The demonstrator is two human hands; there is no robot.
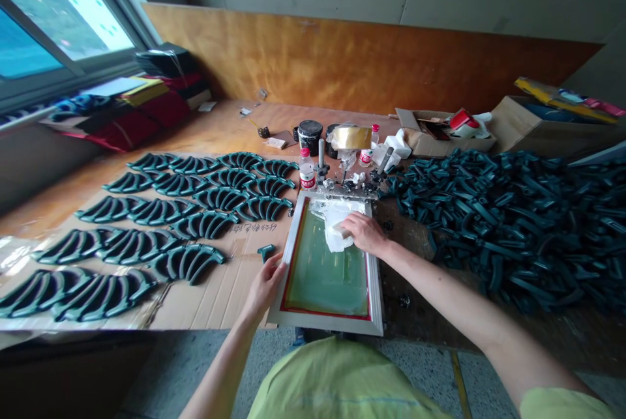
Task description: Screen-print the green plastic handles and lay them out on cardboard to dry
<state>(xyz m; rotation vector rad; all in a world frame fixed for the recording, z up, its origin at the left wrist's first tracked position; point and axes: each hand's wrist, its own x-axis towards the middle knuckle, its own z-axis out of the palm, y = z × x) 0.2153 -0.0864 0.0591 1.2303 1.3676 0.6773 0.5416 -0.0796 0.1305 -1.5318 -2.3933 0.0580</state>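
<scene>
A silver-framed printing screen (375,288) with green mesh lies in front of me. My right hand (364,233) is closed around a pale squeegee (343,230), pressed on the upper part of the mesh. White ink (335,214) spreads thickly around and beyond it. Beside the frame's left edge, my left hand (268,282) has its fingers curled. A dark green T-ended plastic part (267,250) sticks out past those fingertips; the rest of it is hidden by the hand. Behind the screen stands a metal clamp (337,191) with knobs and upright posts.
Rows of dark green curved parts (188,262) lie on cardboard (215,305) at left. A big heap of similar parts (503,217) is at right. Behind stand a red-capped bottle (306,170), a black tub (310,135), a tape roll (352,137) and an open carton (528,126).
</scene>
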